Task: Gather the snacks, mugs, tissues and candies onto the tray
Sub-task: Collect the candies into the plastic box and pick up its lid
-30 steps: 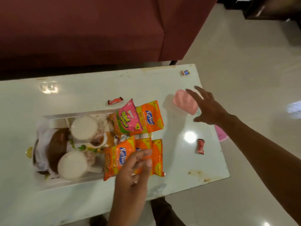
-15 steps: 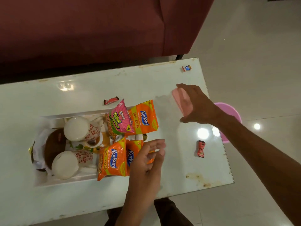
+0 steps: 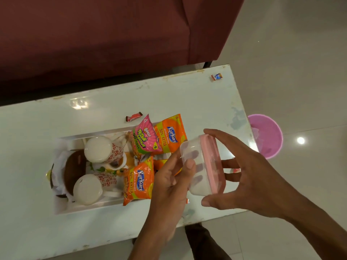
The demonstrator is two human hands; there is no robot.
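Note:
A clear plastic container with a pink lid is held tilted above the table's right part. My right hand grips its lid end and my left hand holds its clear body. The white tray on the table holds two upturned white mugs with red flowers, a brown bowl on tissue, a pink snack packet and orange Kurkure packets. One red candy lies just behind the tray. A small candy sits at the far right corner.
The white table ends close to the right of my hands. A pink bin stands on the tiled floor beyond that edge. A dark red sofa runs behind the table. A foot shows below the front edge.
My right hand lifted the pink-lidded container off the table and brought it toward me. My left hand left the orange packets and took hold of the container's clear body.

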